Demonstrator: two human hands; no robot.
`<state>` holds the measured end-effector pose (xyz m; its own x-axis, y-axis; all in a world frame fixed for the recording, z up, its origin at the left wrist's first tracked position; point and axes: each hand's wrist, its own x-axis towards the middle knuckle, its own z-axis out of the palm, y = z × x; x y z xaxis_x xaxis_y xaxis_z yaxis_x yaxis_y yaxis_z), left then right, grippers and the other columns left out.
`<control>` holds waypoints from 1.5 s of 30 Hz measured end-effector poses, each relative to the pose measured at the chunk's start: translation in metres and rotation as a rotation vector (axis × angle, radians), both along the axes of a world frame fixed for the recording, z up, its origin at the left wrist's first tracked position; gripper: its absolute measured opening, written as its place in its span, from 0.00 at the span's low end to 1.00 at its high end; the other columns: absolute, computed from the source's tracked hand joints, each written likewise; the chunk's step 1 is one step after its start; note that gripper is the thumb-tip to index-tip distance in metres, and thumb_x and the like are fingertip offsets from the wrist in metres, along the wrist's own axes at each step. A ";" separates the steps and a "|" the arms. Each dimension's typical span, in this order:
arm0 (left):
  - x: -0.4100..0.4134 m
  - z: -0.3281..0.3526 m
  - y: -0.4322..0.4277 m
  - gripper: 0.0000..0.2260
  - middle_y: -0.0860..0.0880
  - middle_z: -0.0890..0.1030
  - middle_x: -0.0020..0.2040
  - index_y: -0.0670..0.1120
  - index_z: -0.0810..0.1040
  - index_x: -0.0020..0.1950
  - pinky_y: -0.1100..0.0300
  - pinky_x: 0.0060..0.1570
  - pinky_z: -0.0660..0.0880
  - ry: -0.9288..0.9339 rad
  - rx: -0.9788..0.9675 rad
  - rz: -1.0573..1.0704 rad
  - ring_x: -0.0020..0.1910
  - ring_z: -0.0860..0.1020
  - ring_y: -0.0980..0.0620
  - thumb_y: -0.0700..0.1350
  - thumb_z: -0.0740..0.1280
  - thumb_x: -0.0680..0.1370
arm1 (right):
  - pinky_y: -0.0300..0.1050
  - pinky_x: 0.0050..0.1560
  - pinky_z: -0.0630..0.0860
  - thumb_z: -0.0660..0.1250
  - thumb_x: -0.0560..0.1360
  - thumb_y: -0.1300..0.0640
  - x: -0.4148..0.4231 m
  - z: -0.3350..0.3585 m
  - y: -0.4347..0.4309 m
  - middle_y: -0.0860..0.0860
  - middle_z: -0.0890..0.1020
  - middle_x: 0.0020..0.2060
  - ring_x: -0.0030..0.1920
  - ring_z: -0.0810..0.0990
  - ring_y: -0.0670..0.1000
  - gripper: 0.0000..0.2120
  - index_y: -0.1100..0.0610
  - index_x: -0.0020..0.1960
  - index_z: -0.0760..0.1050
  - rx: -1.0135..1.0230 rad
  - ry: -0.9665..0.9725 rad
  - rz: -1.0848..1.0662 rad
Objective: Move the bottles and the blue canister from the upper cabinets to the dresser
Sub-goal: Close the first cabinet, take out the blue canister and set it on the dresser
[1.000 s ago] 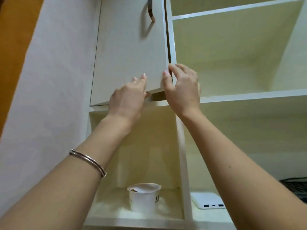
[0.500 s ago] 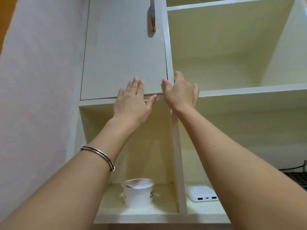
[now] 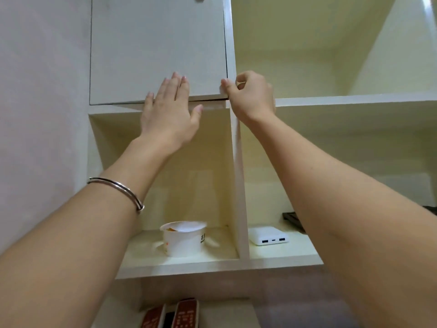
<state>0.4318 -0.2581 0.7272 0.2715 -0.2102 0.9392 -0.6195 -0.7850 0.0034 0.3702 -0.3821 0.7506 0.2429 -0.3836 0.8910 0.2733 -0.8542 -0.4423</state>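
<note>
The white door of the upper left cabinet (image 3: pixel 156 48) lies shut against its frame. My left hand (image 3: pixel 169 110) rests flat on the door's lower edge, fingers spread, holding nothing. My right hand (image 3: pixel 250 95) is curled at the door's lower right corner, thumb and fingers pinched near the divider post (image 3: pixel 237 162). No bottle and no blue canister is visible. The open upper right compartment (image 3: pixel 307 67) looks bare.
A white lidded paper cup (image 3: pixel 183 237) stands in the lower left compartment. A white power bank (image 3: pixel 269 235) lies in the lower right one, beside a dark object (image 3: pixel 292 217). Red-brown packages (image 3: pixel 175 313) sit below the shelf unit. A wall (image 3: pixel 42 114) bounds the left.
The cabinet door went from slightly ajar to flush shut. My left hand flattened on it, my right hand curled into a loose fist, and the view tilted down.
</note>
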 end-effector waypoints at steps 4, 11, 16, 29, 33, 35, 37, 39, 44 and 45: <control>0.000 -0.004 0.003 0.26 0.48 0.45 0.78 0.50 0.44 0.75 0.51 0.75 0.42 -0.013 0.047 0.022 0.77 0.44 0.51 0.53 0.50 0.80 | 0.51 0.67 0.66 0.61 0.76 0.44 -0.001 0.003 -0.002 0.54 0.78 0.62 0.66 0.71 0.55 0.25 0.58 0.66 0.69 0.018 0.007 0.031; -0.002 0.003 -0.003 0.27 0.48 0.44 0.78 0.48 0.44 0.76 0.52 0.75 0.42 0.021 0.073 0.072 0.77 0.44 0.51 0.52 0.50 0.79 | 0.48 0.67 0.63 0.60 0.75 0.43 0.007 0.005 -0.009 0.51 0.79 0.61 0.66 0.73 0.54 0.23 0.55 0.65 0.71 0.012 0.029 -0.013; -0.007 0.003 -0.006 0.27 0.46 0.48 0.78 0.46 0.49 0.75 0.52 0.75 0.45 0.030 -0.009 -0.008 0.77 0.47 0.49 0.52 0.53 0.79 | 0.48 0.66 0.67 0.60 0.75 0.43 0.003 -0.001 -0.014 0.51 0.81 0.59 0.63 0.75 0.53 0.22 0.56 0.63 0.72 -0.025 0.003 0.062; -0.144 -0.128 -0.169 0.15 0.50 0.79 0.54 0.45 0.75 0.59 0.78 0.51 0.65 0.172 -0.250 -0.794 0.54 0.75 0.54 0.47 0.62 0.74 | 0.33 0.50 0.71 0.65 0.72 0.57 -0.215 -0.160 -0.183 0.44 0.79 0.42 0.45 0.77 0.43 0.12 0.54 0.56 0.77 0.012 0.013 -0.271; -0.203 -0.167 -0.239 0.10 0.55 0.78 0.42 0.47 0.79 0.52 0.84 0.37 0.64 0.345 -0.209 -0.987 0.37 0.76 0.67 0.46 0.63 0.74 | 0.36 0.46 0.73 0.66 0.71 0.58 -0.320 -0.214 -0.246 0.41 0.77 0.34 0.37 0.76 0.41 0.09 0.51 0.50 0.78 0.175 0.100 -0.469; -0.234 -0.181 -0.273 0.07 0.54 0.80 0.40 0.50 0.79 0.48 0.78 0.40 0.69 0.414 -0.132 -1.038 0.36 0.77 0.65 0.46 0.63 0.74 | 0.41 0.46 0.76 0.65 0.71 0.58 -0.370 -0.233 -0.268 0.44 0.80 0.33 0.37 0.79 0.45 0.07 0.47 0.45 0.77 0.248 0.120 -0.584; -0.263 -0.188 -0.309 0.07 0.51 0.82 0.40 0.52 0.79 0.45 0.62 0.47 0.77 0.479 -0.056 -1.090 0.40 0.80 0.56 0.50 0.62 0.71 | 0.47 0.49 0.79 0.65 0.70 0.58 -0.411 -0.239 -0.288 0.50 0.82 0.33 0.40 0.83 0.51 0.09 0.43 0.40 0.75 0.296 0.109 -0.683; -0.288 -0.186 -0.342 0.12 0.53 0.82 0.40 0.52 0.79 0.46 0.52 0.52 0.77 0.499 -0.008 -1.133 0.45 0.80 0.49 0.52 0.60 0.69 | 0.52 0.51 0.80 0.64 0.70 0.57 -0.442 -0.234 -0.308 0.53 0.83 0.35 0.41 0.84 0.54 0.08 0.43 0.39 0.75 0.318 0.085 -0.763; -0.312 -0.149 -0.422 0.12 0.52 0.81 0.49 0.48 0.79 0.54 0.58 0.52 0.72 0.399 -0.008 -1.260 0.44 0.76 0.48 0.48 0.62 0.74 | 0.47 0.48 0.77 0.63 0.72 0.57 -0.471 -0.207 -0.354 0.53 0.84 0.39 0.44 0.82 0.52 0.07 0.50 0.47 0.78 0.293 0.046 -0.893; -0.311 -0.140 -0.437 0.12 0.51 0.81 0.53 0.47 0.78 0.56 0.60 0.52 0.70 0.383 -0.018 -1.282 0.46 0.76 0.49 0.46 0.62 0.75 | 0.47 0.48 0.76 0.63 0.72 0.57 -0.469 -0.200 -0.365 0.52 0.84 0.40 0.44 0.81 0.52 0.08 0.52 0.48 0.79 0.277 0.043 -0.906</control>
<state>0.1204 -0.6951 0.5876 0.1381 -0.5018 0.8539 -0.8713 0.3484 0.3456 -0.0988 -0.7466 0.5502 -0.2205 -0.6385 0.7373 -0.4638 -0.5964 -0.6552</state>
